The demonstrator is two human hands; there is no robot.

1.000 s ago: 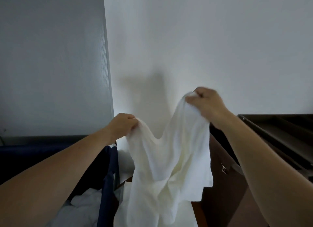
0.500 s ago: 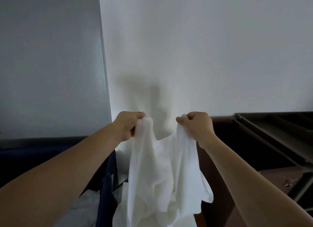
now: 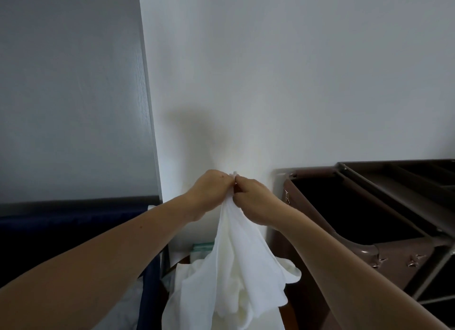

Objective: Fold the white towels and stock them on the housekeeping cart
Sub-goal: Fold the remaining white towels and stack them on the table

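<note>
A white towel (image 3: 236,268) hangs in loose folds in front of me, held up by its top edge. My left hand (image 3: 209,194) and my right hand (image 3: 253,199) meet at the centre of the view, knuckles touching, each pinching an upper corner of the towel. The two corners are pressed together between the hands. The towel's lower part drops out of view at the bottom edge. The brown housekeeping cart (image 3: 369,231) stands to the right, its dark bin and top tray open.
A navy laundry bin (image 3: 73,231) sits at lower left with pale linen (image 3: 128,305) inside. A white wall (image 3: 270,83) rises straight ahead and a grey panel (image 3: 73,95) to the left. A narrow gap separates bin and cart.
My hands have come together from well apart, bringing the towel's two top corners into contact. The towel now hangs doubled instead of spread.
</note>
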